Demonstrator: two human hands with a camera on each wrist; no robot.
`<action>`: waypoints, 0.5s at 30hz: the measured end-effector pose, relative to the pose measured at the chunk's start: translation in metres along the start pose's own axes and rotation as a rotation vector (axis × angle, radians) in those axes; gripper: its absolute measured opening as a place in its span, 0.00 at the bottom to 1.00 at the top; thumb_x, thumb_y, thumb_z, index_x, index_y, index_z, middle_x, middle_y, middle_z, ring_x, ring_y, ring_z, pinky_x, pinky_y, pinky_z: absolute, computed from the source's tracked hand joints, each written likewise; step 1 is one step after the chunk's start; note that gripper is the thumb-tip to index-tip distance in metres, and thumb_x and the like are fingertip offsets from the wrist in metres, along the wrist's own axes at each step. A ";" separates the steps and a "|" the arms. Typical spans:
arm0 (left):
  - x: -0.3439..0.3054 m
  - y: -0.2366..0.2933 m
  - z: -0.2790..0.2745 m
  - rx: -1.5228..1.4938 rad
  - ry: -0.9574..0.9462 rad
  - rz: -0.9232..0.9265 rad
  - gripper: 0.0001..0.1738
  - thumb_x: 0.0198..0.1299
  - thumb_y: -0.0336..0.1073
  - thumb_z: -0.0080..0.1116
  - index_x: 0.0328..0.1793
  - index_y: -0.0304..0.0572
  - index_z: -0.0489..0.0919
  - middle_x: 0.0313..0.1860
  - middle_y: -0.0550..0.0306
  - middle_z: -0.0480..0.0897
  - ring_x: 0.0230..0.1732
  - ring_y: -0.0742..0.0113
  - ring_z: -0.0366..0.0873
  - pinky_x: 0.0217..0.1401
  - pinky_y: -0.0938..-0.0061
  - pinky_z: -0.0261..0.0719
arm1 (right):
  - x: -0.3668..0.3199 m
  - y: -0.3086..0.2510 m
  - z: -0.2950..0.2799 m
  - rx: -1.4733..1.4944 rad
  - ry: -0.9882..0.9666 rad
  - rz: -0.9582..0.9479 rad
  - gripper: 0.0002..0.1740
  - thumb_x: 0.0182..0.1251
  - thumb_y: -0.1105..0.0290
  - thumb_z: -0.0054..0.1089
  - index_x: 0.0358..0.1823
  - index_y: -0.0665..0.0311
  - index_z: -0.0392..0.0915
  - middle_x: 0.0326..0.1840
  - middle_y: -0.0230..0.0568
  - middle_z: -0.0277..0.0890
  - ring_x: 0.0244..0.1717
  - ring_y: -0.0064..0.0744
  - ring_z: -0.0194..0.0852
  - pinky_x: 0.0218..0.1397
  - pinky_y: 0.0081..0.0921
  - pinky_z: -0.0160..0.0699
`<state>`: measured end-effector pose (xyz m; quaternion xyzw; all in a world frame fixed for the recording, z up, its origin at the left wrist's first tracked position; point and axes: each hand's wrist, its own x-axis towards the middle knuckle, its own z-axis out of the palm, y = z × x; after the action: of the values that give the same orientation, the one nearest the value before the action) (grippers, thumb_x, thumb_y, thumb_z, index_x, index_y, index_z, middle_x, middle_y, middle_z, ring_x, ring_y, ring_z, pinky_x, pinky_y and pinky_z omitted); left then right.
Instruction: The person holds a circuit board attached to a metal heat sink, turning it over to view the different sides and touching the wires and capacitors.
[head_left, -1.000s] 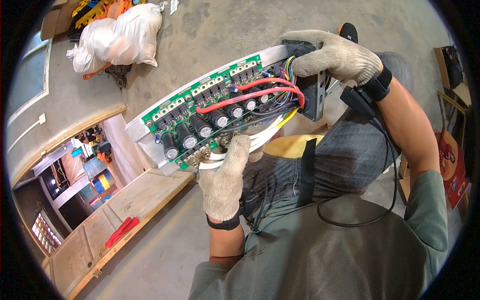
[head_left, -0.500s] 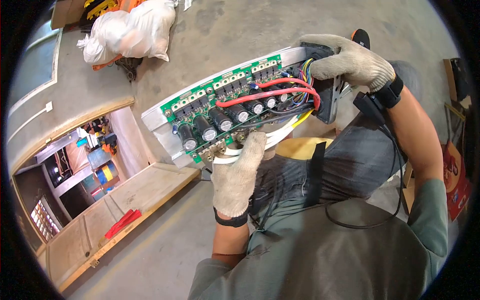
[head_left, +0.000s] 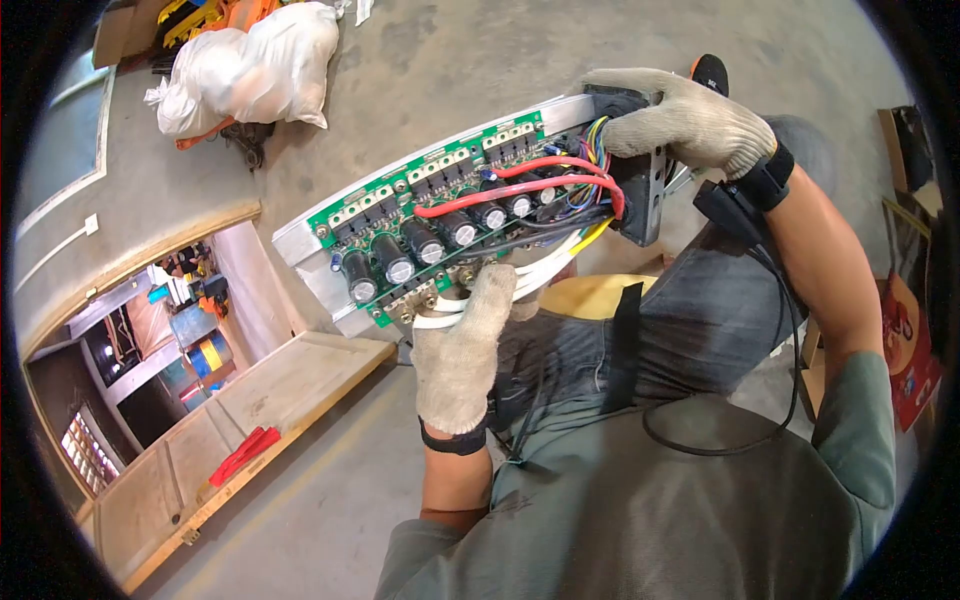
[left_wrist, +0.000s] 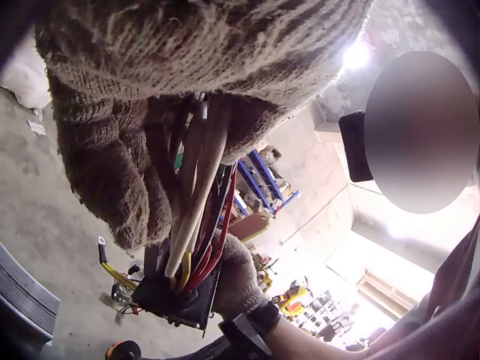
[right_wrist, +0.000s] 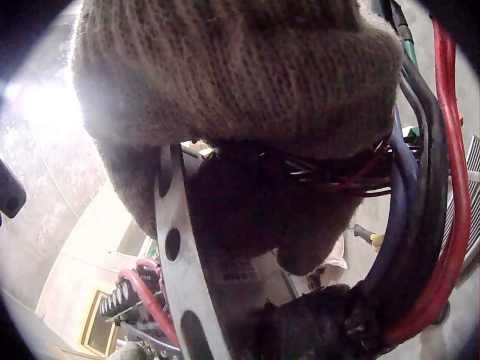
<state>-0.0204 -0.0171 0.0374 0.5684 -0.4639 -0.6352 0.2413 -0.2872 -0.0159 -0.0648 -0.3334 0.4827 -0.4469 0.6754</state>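
Note:
A long green circuit board [head_left: 388,200] on a silver metal backing is held up over the lap, tilted, with a row of black capacitors [head_left: 424,242]. My gloved left hand [head_left: 462,355] grips its lower edge, thumb over the white cables [head_left: 548,270]; the fingers curl underneath, as the left wrist view shows. At the other end, my gloved right hand [head_left: 690,120] grips the black end plate [head_left: 640,215]. Thick red cables [head_left: 520,190] and thin coloured wires run into that plate. In the right wrist view, a metal strip with holes [right_wrist: 174,232] passes beside the right hand's fingers.
White bags [head_left: 250,75] lie on the floor at upper left. A wooden door [head_left: 240,440] stands at lower left, red gloves [head_left: 245,455] on it. A yellow round surface [head_left: 590,297] shows beneath the legs. A black cable [head_left: 795,350] hangs from the right wrist.
The head view swings slightly, then partly back, shifting the whole scene. Both hands keep the same hold on the circuit board assembly.

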 end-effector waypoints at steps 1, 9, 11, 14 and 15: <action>0.001 0.000 -0.002 -0.004 -0.012 0.000 0.17 0.64 0.33 0.61 0.56 0.32 0.78 0.46 0.50 0.85 0.40 0.67 0.83 0.42 0.75 0.82 | 0.001 0.000 0.000 -0.027 0.009 -0.013 0.40 0.57 0.69 0.69 0.70 0.75 0.62 0.52 0.45 0.78 0.48 0.26 0.78 0.52 0.23 0.81; 0.002 -0.003 -0.004 0.026 0.014 0.006 0.17 0.63 0.33 0.61 0.55 0.31 0.78 0.44 0.49 0.85 0.38 0.65 0.84 0.40 0.73 0.82 | 0.001 0.001 0.001 -0.054 0.010 -0.050 0.42 0.58 0.67 0.70 0.71 0.78 0.60 0.49 0.44 0.80 0.45 0.25 0.79 0.50 0.21 0.80; 0.002 -0.003 -0.005 0.042 0.009 0.003 0.15 0.63 0.32 0.61 0.53 0.30 0.79 0.42 0.50 0.85 0.36 0.66 0.84 0.39 0.74 0.82 | 0.002 0.001 0.000 -0.083 -0.004 -0.053 0.43 0.58 0.67 0.69 0.71 0.79 0.59 0.49 0.45 0.80 0.46 0.26 0.79 0.50 0.22 0.80; 0.003 -0.006 -0.004 0.027 0.038 0.000 0.14 0.63 0.33 0.61 0.51 0.30 0.79 0.40 0.50 0.85 0.35 0.66 0.84 0.38 0.74 0.82 | -0.001 -0.004 0.000 -0.064 -0.025 -0.017 0.44 0.59 0.65 0.70 0.71 0.79 0.58 0.53 0.47 0.79 0.49 0.28 0.79 0.54 0.23 0.79; 0.003 -0.006 -0.003 0.027 0.038 0.000 0.14 0.63 0.33 0.61 0.51 0.30 0.79 0.40 0.50 0.85 0.35 0.66 0.84 0.38 0.74 0.82 | 0.000 -0.002 -0.001 -0.064 -0.025 -0.017 0.44 0.59 0.65 0.70 0.71 0.79 0.58 0.53 0.47 0.79 0.49 0.28 0.79 0.54 0.23 0.79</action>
<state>-0.0168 -0.0175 0.0314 0.5837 -0.4678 -0.6178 0.2426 -0.2884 -0.0165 -0.0627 -0.3647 0.4853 -0.4326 0.6666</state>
